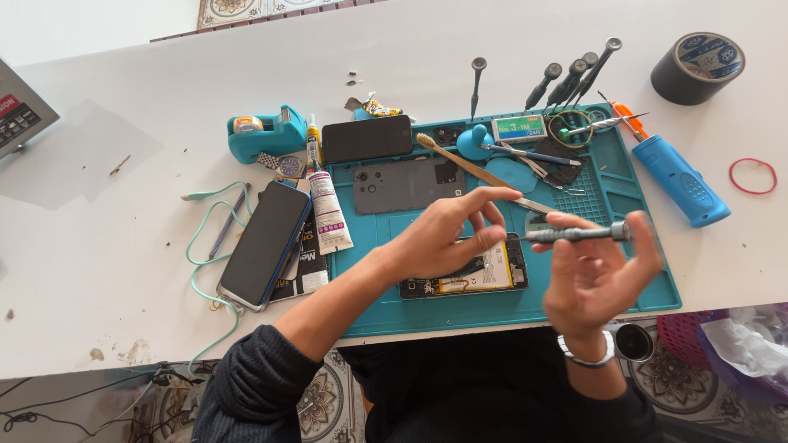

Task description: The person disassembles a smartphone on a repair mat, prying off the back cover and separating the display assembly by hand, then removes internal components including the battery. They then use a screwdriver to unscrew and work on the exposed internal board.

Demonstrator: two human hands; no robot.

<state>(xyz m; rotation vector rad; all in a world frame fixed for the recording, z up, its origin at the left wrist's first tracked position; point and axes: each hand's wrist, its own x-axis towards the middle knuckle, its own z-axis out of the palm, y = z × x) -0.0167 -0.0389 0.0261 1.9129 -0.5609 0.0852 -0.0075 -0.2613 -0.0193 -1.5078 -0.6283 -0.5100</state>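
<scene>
- Holding screwdriver (579, 234) level in right hand (599, 275), fingers closed round it, above opened phone (468, 275).
- Left hand (447, 238) empty, open; I'd steady the tip there.

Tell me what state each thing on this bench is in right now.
Opened phone: back off, insides showing, on the teal mat.
Grey back cover: detached, lying flat.
Blue phone: screen dark.
Small black phone: screen dark.
Screwdriver: held level in right hand.
Left hand: fingers at its tip.
Glue tube: lying down.
</scene>
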